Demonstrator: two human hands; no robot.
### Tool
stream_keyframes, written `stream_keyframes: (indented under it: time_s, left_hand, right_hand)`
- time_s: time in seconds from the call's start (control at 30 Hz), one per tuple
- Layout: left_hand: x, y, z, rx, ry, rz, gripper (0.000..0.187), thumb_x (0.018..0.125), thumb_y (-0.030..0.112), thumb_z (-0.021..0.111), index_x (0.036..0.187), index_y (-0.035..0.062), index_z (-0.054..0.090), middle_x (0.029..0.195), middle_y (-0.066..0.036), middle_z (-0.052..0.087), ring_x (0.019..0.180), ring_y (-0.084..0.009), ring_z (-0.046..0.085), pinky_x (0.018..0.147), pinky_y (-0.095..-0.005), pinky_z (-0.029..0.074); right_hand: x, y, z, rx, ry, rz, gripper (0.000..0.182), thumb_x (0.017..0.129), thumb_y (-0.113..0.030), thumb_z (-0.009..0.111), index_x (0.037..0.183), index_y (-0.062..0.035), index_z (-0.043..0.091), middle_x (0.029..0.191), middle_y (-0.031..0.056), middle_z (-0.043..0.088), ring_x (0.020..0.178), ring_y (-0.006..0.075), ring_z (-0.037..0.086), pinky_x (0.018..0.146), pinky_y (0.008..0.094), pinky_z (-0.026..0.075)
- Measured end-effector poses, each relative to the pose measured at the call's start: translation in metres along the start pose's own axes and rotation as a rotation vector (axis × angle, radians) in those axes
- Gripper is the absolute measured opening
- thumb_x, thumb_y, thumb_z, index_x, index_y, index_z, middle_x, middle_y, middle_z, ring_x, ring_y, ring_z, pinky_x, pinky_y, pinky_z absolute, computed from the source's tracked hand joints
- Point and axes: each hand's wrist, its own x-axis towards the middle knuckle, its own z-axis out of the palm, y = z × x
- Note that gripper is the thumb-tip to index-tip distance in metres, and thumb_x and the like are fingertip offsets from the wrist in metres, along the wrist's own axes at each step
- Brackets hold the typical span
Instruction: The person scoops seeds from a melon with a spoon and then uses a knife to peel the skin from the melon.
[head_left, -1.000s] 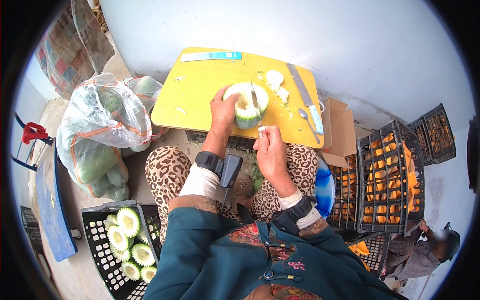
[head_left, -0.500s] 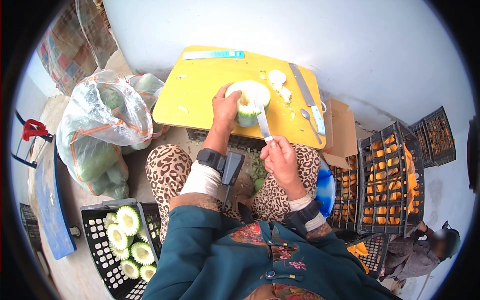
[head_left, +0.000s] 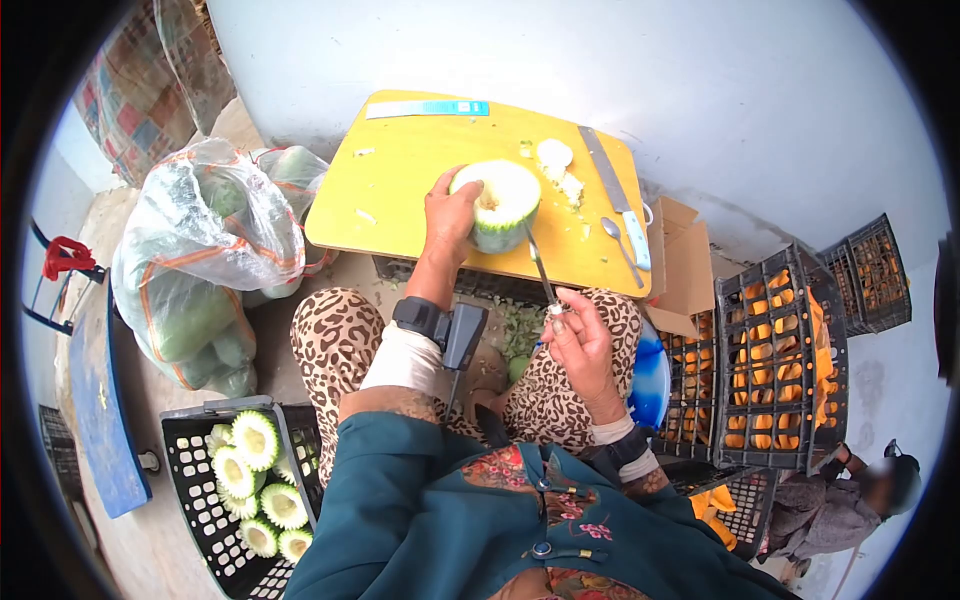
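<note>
A cut piece of winter melon, green-skinned with white flesh and a hollow at its top, stands on the yellow table. My left hand grips it from the left, thumb over the cut rim. In my right hand, a narrow-bladed knife is held by its pale handle, its blade seen nearly edge-on and its tip right at the melon's lower right side. The rim of the piece is notched with green. White pulp scraps lie just beyond it to the right.
A large knife and a spoon lie at the table's right. A blue-ended flat strip lies at the back. Bagged melons stand left; a black crate holds cored, notched pieces. Crates of orange pieces stand right, near another person.
My right hand has drawn the knife off the melon's top rim, down and slightly right, turning the blade edge-on. My left hand and the melon have stayed in place.
</note>
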Motion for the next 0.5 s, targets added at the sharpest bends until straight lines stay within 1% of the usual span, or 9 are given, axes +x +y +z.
stream_keyframes:
  time_s: [0.1,0.23,0.43,0.5]
  left_hand:
    - [0.000,-0.002,0.002,0.006,-0.002,0.004,0.042,0.080,0.007,0.062,0.121,0.0002,0.057,0.103,-0.013,0.065,0.089,-0.0197,0.062,0.078,-0.0320,0.051]
    - [0.001,-0.003,0.002,0.011,0.013,0.014,0.042,0.080,0.007,0.062,0.121,0.0004,0.057,0.104,-0.013,0.065,0.089,-0.0197,0.062,0.078,-0.0318,0.051]
    - [0.002,-0.004,0.002,0.010,0.000,0.019,0.042,0.080,0.007,0.062,0.120,0.0005,0.057,0.104,-0.013,0.065,0.089,-0.0199,0.062,0.078,-0.0323,0.051]
    - [0.001,-0.004,0.002,0.014,0.004,0.022,0.041,0.080,0.007,0.062,0.120,0.0006,0.058,0.104,-0.013,0.065,0.089,-0.0199,0.062,0.078,-0.0324,0.051]
  right_hand:
    - [0.002,0.006,0.014,-0.153,0.041,-0.103,0.039,0.097,-0.013,0.052,0.134,-0.0038,0.042,0.080,0.0039,0.058,0.059,0.0021,0.044,0.050,0.0163,0.036]
    - [0.004,0.002,0.020,-0.150,0.129,-0.086,0.035,0.097,-0.013,0.051,0.130,-0.0036,0.047,0.077,0.0020,0.058,0.057,0.0014,0.044,0.050,0.0160,0.037]
    - [0.000,-0.003,0.022,-0.195,0.121,-0.068,0.033,0.097,-0.012,0.051,0.129,-0.0043,0.049,0.076,0.0008,0.058,0.057,0.0008,0.044,0.049,0.0157,0.036]
    - [-0.001,-0.009,0.023,-0.191,0.102,-0.033,0.033,0.097,-0.010,0.051,0.129,-0.0038,0.049,0.078,0.0010,0.058,0.063,0.0024,0.048,0.054,0.0175,0.039]
